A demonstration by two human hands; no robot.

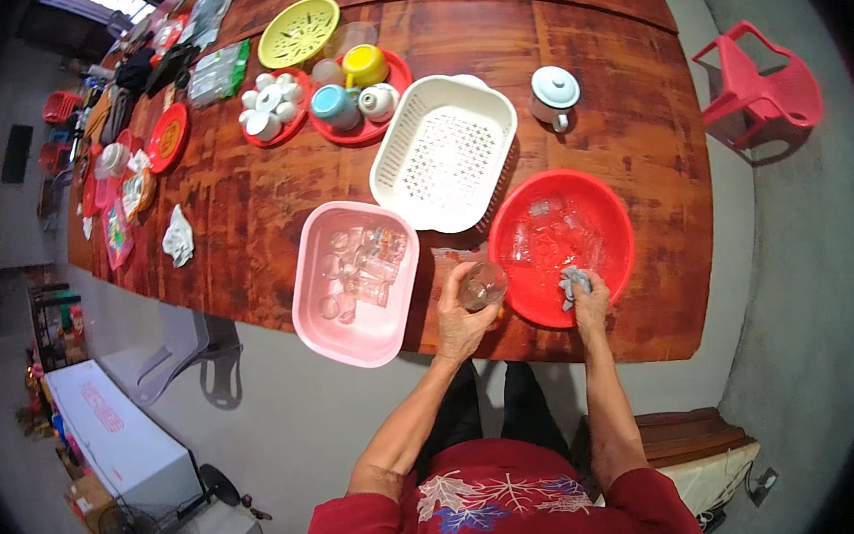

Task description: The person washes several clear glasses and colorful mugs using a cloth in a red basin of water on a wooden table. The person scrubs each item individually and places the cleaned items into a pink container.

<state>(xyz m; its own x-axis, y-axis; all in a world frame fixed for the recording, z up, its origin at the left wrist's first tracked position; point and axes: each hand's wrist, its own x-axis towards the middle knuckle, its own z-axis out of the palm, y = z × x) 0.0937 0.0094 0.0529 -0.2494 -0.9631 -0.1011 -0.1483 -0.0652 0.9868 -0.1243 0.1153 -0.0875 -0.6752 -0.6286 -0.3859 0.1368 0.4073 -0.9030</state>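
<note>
Left hand [460, 323]: fingers and thumb curved round a clear drinking glass [485, 282].
Drinking glass: inside the left grip, by the near-left rim of the red basin [605, 215]; contact with the rim cannot be told.
Right hand [593, 306]: closed on a bunched grey cloth [575, 281], over the basin's near side, right of the left grip.
Red basin: just beyond the right grip; several clear glass pieces [548, 225] lie in it.
Pink tub [365, 340]: left of the left grip, with more clear glassware [362, 267].
White basket [450, 155]: directly beyond the left grip.
Lidded mug [556, 94]: well beyond the right grip.
</note>
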